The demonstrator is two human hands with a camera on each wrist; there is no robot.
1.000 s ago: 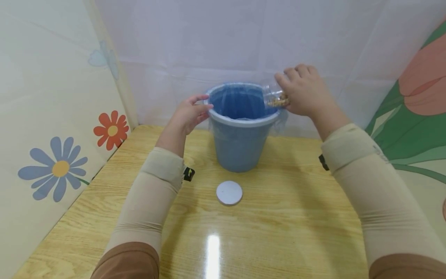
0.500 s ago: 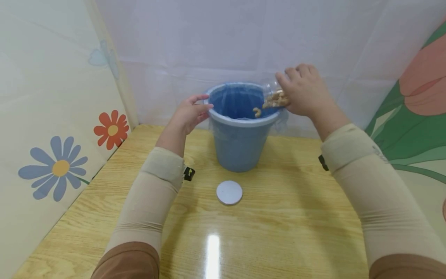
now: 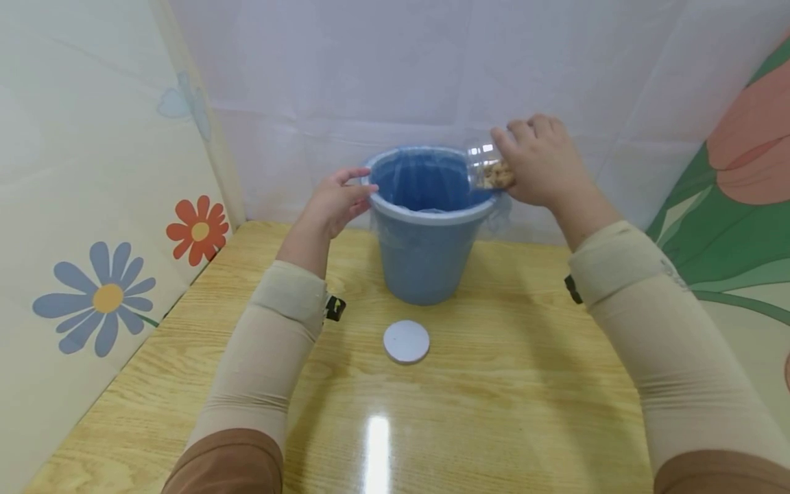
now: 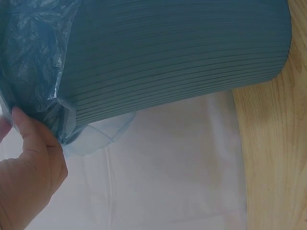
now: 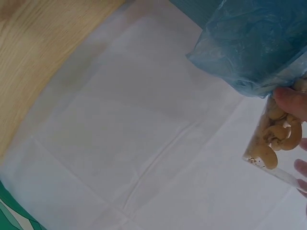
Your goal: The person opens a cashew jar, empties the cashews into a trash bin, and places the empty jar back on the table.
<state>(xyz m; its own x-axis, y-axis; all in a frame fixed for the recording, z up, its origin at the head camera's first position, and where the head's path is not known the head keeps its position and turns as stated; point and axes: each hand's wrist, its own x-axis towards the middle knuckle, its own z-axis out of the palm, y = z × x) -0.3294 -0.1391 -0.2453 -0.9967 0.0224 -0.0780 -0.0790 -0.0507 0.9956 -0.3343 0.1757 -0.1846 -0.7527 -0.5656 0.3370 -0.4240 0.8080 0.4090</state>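
Observation:
A blue trash bin (image 3: pixel 424 259) lined with a thin blue plastic bag (image 4: pixel 36 52) stands upright on the table. My left hand (image 3: pixel 336 202) holds its rim at the left, with thumb and fingers at the folded-over bag edge. On the bin's right, my right hand (image 3: pixel 540 161) grips a clear plastic jar (image 3: pixel 476 165) from above. The jar lies tipped on its side, its mouth over the bin's opening. Cashews (image 5: pixel 278 136) fill part of the jar, gathered toward its base under my fingers. The bottom of the bin is hidden.
A round white lid (image 3: pixel 406 341) lies flat on the wood-grain table (image 3: pixel 487 405), in front of the bin. Behind stands a white sheet-covered wall (image 3: pixel 345 75). Flower-patterned panels (image 3: pixel 74 206) flank the table on both sides.
Half a second ago cashews slid to the jar's mouth and one dropped toward the bin. Now none is in the air and the nuts sit farther back. My left hand stays put.

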